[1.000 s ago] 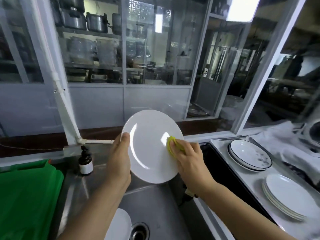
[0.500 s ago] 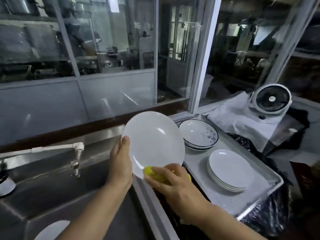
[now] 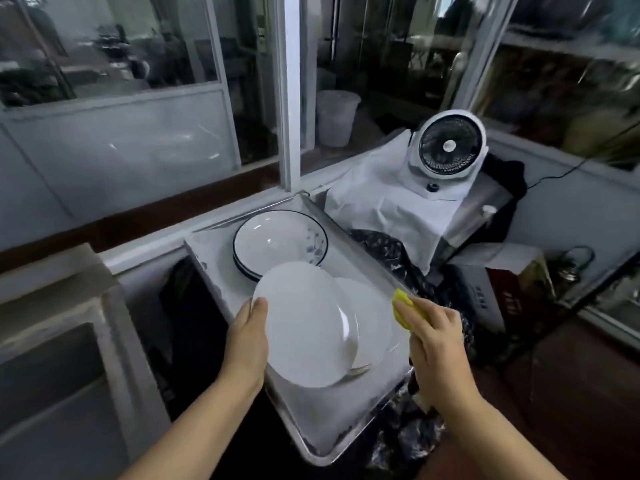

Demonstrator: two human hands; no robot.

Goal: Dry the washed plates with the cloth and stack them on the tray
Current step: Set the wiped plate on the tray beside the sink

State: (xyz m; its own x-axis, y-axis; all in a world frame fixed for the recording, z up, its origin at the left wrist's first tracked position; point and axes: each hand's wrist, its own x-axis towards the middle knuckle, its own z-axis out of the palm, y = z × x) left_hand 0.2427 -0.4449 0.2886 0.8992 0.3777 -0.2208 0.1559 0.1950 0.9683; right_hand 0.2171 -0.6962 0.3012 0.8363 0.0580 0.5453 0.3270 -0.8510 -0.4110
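From the head view, the only one I have, I see my left hand (image 3: 247,336) gripping a white plate (image 3: 304,327) by its left rim, thumb on the face, holding it tilted over the metal tray (image 3: 346,434). Just under and to the right of it sits the stack of white plates (image 3: 372,320) already on the tray, and beyond that, at the tray's far end, a stack of dark-rimmed bowls (image 3: 280,242). My right hand (image 3: 434,344) is clear of the plate, off its right edge, fingers curled round the yellow cloth (image 3: 405,304). I judge the wiping of this plate done and the stacking step in hand. The next move, as I read it, calls for lowering the plate level and centred onto the white stack, easing the rim down so it doesn't slide off or clack, then letting go.
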